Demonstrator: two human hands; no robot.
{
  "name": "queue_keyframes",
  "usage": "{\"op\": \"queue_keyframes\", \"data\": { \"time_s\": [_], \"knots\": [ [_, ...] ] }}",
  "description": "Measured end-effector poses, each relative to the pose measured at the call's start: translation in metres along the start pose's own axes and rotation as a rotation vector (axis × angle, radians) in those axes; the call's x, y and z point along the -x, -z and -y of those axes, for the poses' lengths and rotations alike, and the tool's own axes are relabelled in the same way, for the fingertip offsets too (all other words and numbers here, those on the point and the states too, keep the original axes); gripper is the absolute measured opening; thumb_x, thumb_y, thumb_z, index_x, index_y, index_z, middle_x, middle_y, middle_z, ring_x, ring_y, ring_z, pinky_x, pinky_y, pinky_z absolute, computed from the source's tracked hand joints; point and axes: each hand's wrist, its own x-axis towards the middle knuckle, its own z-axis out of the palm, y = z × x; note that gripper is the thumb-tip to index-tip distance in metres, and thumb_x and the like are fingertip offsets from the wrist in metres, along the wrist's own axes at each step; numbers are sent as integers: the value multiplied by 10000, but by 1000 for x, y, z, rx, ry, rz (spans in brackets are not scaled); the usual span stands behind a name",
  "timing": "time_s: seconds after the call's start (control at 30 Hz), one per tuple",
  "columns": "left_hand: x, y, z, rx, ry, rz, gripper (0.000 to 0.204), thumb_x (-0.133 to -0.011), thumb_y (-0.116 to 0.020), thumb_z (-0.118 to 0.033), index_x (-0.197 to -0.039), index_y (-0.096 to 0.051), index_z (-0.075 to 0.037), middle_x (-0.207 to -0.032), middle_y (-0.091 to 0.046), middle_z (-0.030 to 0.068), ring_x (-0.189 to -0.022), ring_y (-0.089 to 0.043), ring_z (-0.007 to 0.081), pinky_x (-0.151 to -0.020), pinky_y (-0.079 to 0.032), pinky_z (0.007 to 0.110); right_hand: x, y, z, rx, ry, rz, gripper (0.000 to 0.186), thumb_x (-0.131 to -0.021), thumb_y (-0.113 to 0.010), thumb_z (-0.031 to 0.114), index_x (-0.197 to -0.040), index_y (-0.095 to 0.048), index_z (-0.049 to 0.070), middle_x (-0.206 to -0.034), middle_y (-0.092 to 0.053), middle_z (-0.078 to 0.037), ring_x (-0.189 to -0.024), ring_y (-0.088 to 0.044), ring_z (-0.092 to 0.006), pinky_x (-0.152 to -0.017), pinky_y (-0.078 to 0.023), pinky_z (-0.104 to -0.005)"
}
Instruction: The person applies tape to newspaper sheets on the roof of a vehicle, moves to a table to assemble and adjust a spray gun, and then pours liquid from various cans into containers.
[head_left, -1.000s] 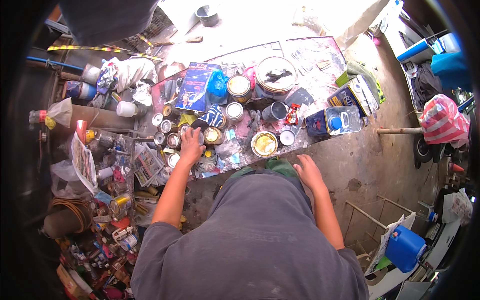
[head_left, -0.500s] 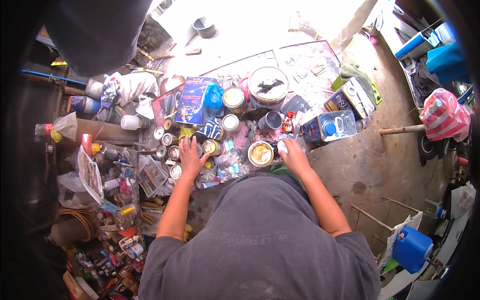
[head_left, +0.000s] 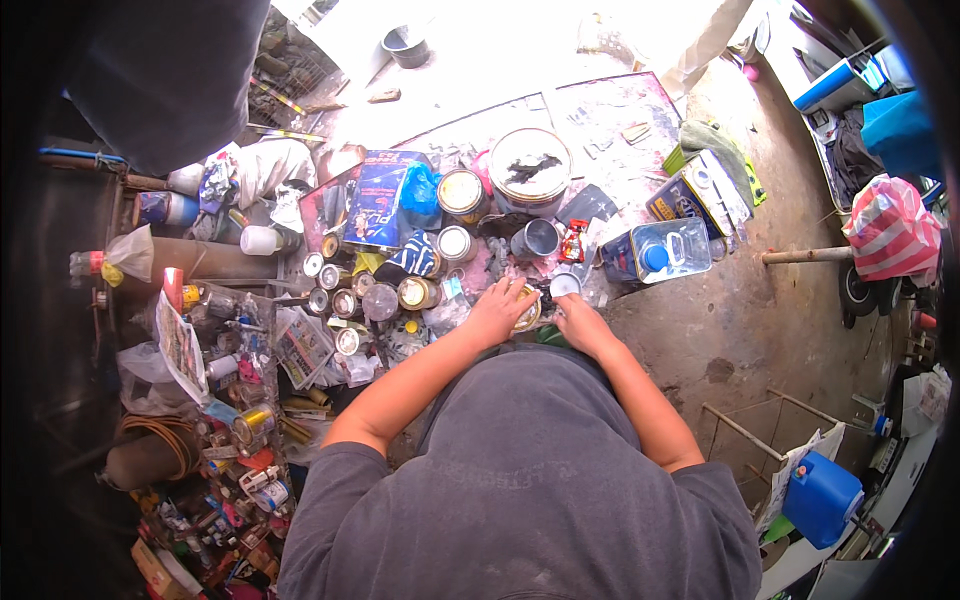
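On the cluttered worktable, my left hand (head_left: 492,316) reaches over an open-topped paint can (head_left: 528,312) with a yellowish inside. Its fingers are stretched out along the can's rim and cover part of it. My right hand (head_left: 584,327) grips a small whitish cup (head_left: 565,284) just right of that can. Beyond the cup stand a dark grey cup (head_left: 538,238) and a red packet (head_left: 573,241). Left of my left hand is a smaller tin (head_left: 418,293) with a pale top.
A large paint-smeared bucket (head_left: 530,165) stands farther back. Several tins, a blue box (head_left: 380,200) and a striped cloth (head_left: 418,254) crowd the left side. A clear jug (head_left: 672,250) with a blue cap is at the right edge. Bottles and newspapers fill the left shelf.
My left hand has moved right, from the small tins to the yellowish paint can. My right hand has shifted slightly nearer to me, and the whitish cup now shows more fully.
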Motion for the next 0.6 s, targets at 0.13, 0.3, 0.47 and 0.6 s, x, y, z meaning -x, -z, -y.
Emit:
{"op": "queue_keyframes", "data": {
  "time_s": [0.13, 0.3, 0.47, 0.6],
  "knots": [
    [-2, -13, -1, -98, -31, -45, 768, -746, -705, -116, -1462, -433, -169, -1399, -463, 164, -1277, -453, 381, -1024, -446, 434, 5, 5, -13, 18, -14, -29, 371, -880, -646, 149, -1225, -589, 23, -1209, -587, -214, -1117, -588, -408, -937, -489, -469],
    [-7, -9, -3, -141, -39, 18, 733, -766, -690, -120, -1454, -444, -188, -1382, -475, 138, -1228, -481, 357, -962, -484, 416, 2, 9, -25, -3, -12, -11, 364, -884, -650, 162, -1222, -594, 42, -1199, -590, -201, -1111, -591, -401, -927, -492, -467],
    [-10, 16, -5, -118, -60, 58, 599, -787, -655, -127, -1368, -517, -177, -1325, -493, 109, -1215, -486, 321, -937, -478, 399, -9, 15, -30, 13, -7, 98, 360, -892, -646, 173, -1226, -594, 46, -1179, -591, -193, -1105, -594, -395, -927, -489, -470],
    [-8, 15, -5, -54, -35, 52, 636, -771, -667, -120, -1383, -503, -176, -1351, -476, 110, -1224, -474, 329, -967, -469, 420, -19, 23, -33, 39, 10, 192, 367, -905, -632, 186, -1236, -601, 29, -1220, -591, -212, -1148, -578, -391, -962, -477, -456]
  ]
}}
